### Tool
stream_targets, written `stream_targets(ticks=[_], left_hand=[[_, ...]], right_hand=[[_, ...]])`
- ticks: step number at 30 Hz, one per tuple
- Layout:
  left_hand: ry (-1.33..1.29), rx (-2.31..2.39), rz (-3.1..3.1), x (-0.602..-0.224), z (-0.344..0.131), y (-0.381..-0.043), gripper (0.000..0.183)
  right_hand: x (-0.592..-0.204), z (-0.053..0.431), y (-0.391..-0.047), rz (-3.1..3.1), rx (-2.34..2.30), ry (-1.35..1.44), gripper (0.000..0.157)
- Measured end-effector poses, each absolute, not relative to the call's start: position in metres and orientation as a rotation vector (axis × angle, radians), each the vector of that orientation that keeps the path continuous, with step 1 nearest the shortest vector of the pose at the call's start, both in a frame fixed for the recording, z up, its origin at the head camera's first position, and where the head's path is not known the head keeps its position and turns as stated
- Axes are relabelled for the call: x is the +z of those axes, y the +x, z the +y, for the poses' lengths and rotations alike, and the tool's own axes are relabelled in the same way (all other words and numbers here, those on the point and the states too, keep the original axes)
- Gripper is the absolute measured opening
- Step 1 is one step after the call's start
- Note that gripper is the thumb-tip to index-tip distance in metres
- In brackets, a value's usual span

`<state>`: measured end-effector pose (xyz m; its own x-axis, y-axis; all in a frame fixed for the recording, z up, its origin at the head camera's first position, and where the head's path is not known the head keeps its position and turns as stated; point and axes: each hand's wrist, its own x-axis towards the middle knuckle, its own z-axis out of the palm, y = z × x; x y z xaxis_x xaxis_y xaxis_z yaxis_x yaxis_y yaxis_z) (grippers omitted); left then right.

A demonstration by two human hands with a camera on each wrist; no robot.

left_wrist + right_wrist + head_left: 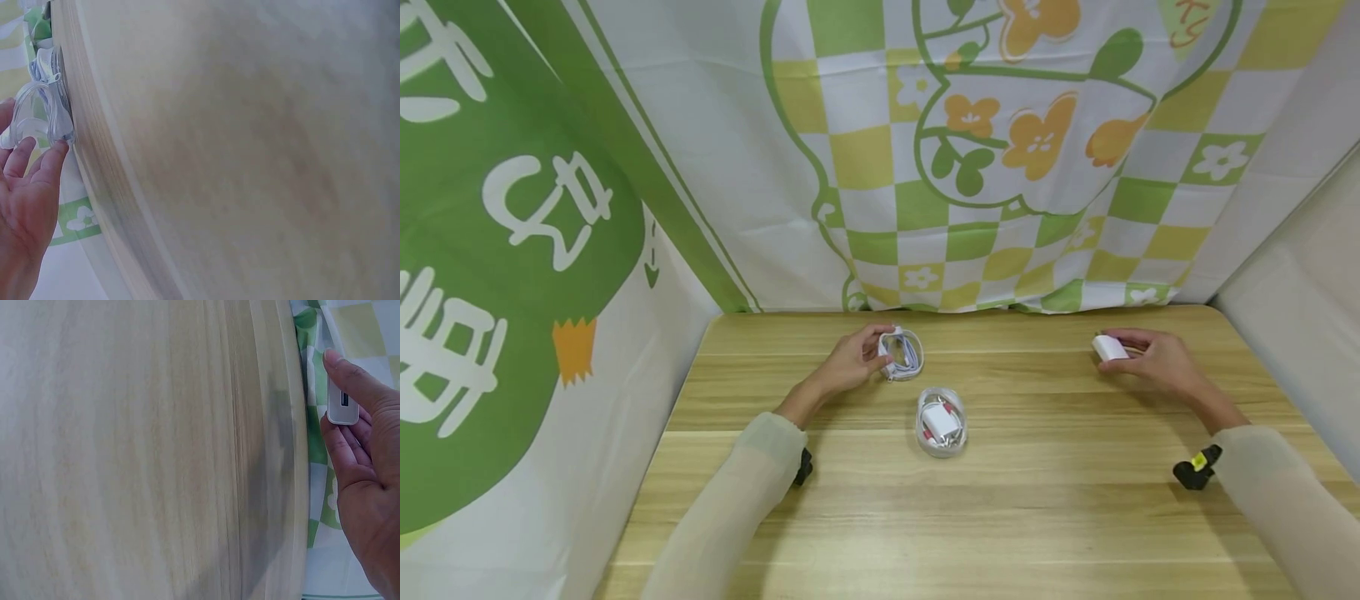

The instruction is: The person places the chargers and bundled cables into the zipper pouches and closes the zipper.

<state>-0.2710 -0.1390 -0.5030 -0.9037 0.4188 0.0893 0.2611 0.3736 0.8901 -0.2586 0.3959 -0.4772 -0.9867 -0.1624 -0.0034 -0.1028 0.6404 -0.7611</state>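
Near the back of the wooden table, my left hand pinches a coiled white cable between thumb and fingers. In the left wrist view the looped cable shows a strap around its strands. Over the table's back right, my right hand grips a white charger plug. The right wrist view shows the charger with a dark USB slot, held between the thumb and the fingers. Between the hands, closer to the front, lies a clear round pouch with a white charger and a cable with red ends in it.
The wooden table meets a patterned curtain at its back edge. A green and white cloth hangs along the left side, and a pale cloth wall stands on the right. Small black devices sit on both wrists.
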Motion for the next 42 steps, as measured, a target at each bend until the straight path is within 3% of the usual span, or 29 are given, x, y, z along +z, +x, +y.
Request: stream_targets(ticks=[42], left_hand=[[0.631,1.533,2.495,-0.502,-0.140,-0.270,0.053]], right_hand=[[-0.466,0.348,-0.267,2.691,-1.325,-0.331,0.068]])
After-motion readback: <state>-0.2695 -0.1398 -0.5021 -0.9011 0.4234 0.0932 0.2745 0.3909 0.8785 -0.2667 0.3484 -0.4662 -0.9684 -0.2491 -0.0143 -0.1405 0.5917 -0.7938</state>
